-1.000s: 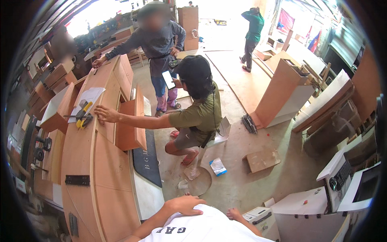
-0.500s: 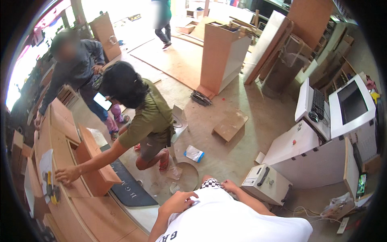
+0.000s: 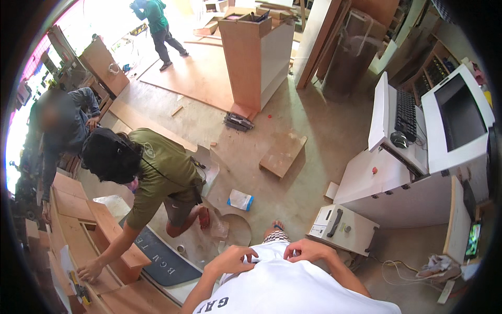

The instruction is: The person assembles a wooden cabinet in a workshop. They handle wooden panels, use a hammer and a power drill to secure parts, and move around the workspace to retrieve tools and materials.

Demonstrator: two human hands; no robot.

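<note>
White shirt (image 3: 298, 288) at near centre, worn on the torso; the left hand (image 3: 233, 260) and right hand (image 3: 312, 251) rest at its far edge, fingers bent, whether pinching cannot be told. The cloth is probably light, soft and pliant, best held by a loose edge fold.

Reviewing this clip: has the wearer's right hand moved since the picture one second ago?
Yes. Judged against the white shirt, the right hand has come inward: from out beside the shirt to over its front.
</note>
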